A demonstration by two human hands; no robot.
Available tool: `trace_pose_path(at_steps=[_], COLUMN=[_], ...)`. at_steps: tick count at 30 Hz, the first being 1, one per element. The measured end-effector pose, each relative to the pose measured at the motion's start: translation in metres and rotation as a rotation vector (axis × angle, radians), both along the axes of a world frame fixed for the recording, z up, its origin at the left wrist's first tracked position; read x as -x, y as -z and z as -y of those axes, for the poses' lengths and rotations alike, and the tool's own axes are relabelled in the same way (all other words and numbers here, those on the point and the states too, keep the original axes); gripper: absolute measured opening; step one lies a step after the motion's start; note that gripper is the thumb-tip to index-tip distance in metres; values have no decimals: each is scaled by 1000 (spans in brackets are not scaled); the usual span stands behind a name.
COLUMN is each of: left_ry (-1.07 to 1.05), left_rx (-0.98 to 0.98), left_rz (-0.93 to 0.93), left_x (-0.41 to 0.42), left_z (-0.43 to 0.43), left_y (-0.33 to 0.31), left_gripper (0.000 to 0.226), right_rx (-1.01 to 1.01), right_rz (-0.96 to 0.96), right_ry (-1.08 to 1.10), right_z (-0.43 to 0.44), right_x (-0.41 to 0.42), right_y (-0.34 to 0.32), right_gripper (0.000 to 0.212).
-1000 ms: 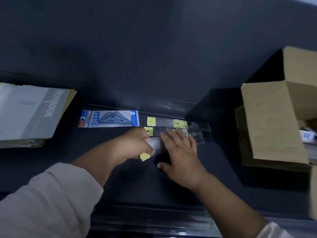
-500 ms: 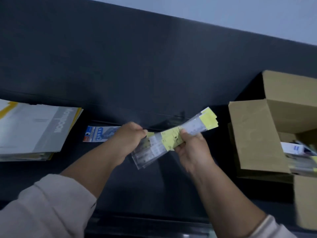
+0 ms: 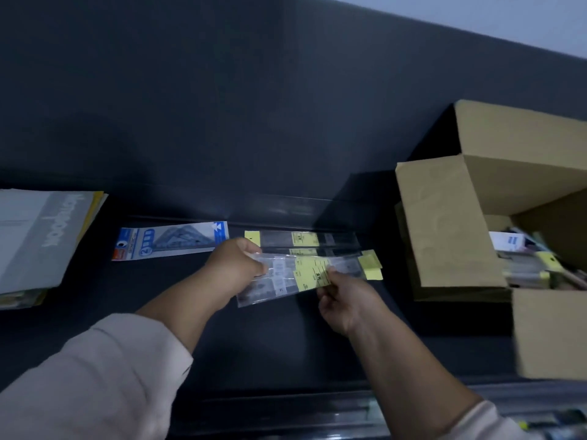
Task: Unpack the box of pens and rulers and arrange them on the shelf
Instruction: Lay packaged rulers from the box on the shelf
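Box (image 3: 444, 236) cut off right, notebooks (image 3: 38, 246) left, print on ruler packets (image 3: 279, 281) blurred

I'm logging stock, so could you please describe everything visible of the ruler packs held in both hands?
The ruler packs are a fanned bundle of clear plastic sleeves with yellow labels, one printed black. They lie nearly level over the shelf, in front of similar packs lying flat. The left hand grips their left end; the right hand pinches the middle label.
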State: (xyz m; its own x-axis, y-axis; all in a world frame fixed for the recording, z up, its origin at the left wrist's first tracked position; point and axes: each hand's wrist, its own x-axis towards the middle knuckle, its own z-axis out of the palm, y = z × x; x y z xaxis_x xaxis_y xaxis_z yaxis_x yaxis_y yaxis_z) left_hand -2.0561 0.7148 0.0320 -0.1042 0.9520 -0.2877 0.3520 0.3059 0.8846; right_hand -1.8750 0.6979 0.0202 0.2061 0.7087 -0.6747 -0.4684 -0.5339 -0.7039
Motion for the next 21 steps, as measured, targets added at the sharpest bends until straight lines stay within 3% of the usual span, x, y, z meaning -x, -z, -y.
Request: trace_pose_path(at_steps=[6,9,12,15,18,21], left_ry=[127,126,155,188,246,304], left_rx=[-41,-144,-295,-502,-672,-785], left_rz=[-513,-642,-588,-560,-605,-640], left_x=[-14,-19,-27,-35,-45,-58], left_z=[-8,-7,-3,4,12,18], left_y=[6,4,-10,-35,-64,-89], left_gripper=[50,51,50,46,45,46], right_rx=[67,23,-197,-499,-806,-967], right_rz=[198,368,628,1040,1373,1557], right_ry=[-176,-261,-374,-536,-548,-512], right_z=[0,10,25,45,67,81], right_x=[-20,-25,-23,-18,-18,-29], right_y=[2,-2,-7,-20,-51,-88], right_gripper=[16,13,18,26,33,35])
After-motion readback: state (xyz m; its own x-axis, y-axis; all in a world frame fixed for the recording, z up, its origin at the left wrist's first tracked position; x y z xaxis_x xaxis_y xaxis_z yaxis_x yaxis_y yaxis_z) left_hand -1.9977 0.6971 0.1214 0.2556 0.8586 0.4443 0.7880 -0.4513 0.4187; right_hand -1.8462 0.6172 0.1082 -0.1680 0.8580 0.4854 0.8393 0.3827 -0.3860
